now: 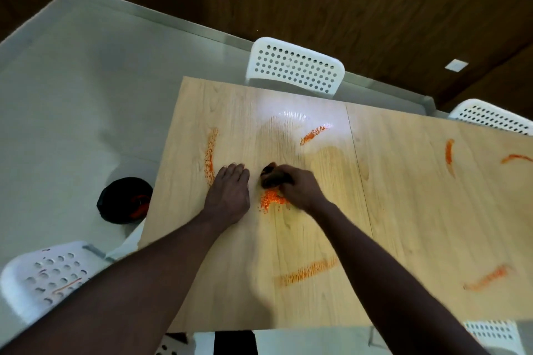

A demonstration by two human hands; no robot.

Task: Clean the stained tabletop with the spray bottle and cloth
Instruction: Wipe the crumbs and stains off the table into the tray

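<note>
A light wooden tabletop (403, 210) carries several orange stains. My right hand (300, 186) grips a dark bunched cloth (272, 174) pressed on the table just above a beaded orange stain (269, 200). My left hand (229, 192) lies flat on the wood beside it, fingers straight. More orange streaks sit at the left (210, 155), at the far middle (313, 134), near the front (305, 271) and on the right half (449, 154). No spray bottle is in view.
White perforated chairs stand at the far side (294, 66), far right (490, 117), near left (49, 277) and near right (493, 334). A black bin (124, 200) sits on the grey floor by the table's left edge. A glare patch (291, 112) shines on the wood.
</note>
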